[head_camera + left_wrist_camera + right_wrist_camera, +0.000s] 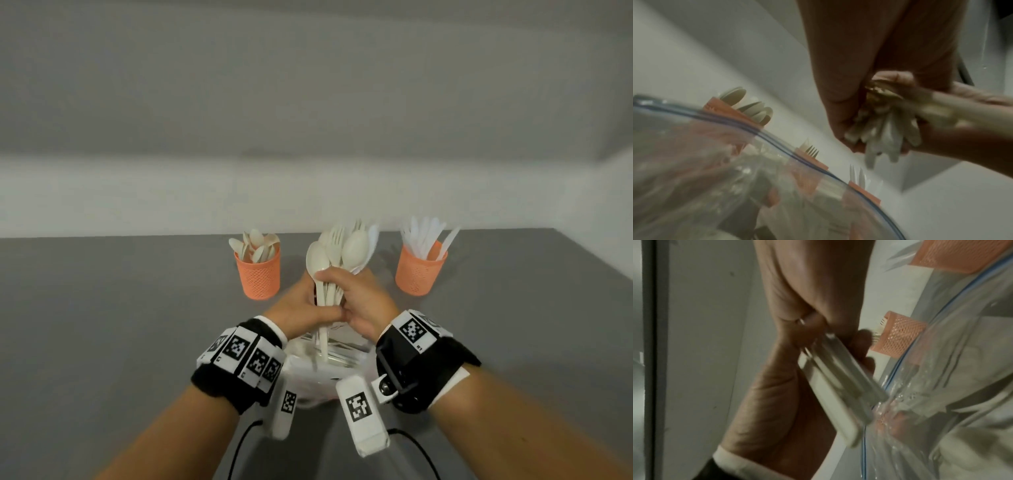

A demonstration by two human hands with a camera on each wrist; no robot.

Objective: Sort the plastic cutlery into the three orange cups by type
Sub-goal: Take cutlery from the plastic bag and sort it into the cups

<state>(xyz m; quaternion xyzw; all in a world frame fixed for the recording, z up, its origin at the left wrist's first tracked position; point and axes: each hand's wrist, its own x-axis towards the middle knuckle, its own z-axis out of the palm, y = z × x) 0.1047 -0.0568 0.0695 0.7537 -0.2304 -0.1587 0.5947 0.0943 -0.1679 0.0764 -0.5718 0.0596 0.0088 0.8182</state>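
Note:
Both hands hold one upright bundle of cream plastic cutlery (337, 253) above the table's middle: spoons, forks and a pale knife fan out at its top. My left hand (301, 306) grips the handles from the left, and my right hand (356, 294) wraps them from the right. The handle ends (838, 379) stick out below the fists. The left orange cup (257, 274) holds spoons, the right orange cup (418, 272) holds white knives. The hands hide the middle cup in the head view; the middle cup (900, 337) shows fork tines in the right wrist view.
A clear zip bag (325, 373) with a blue seal lies on the grey table (120, 325) right under the hands, with more cutlery inside. A white wall runs behind the cups. Black cables trail from the wrist bands toward me.

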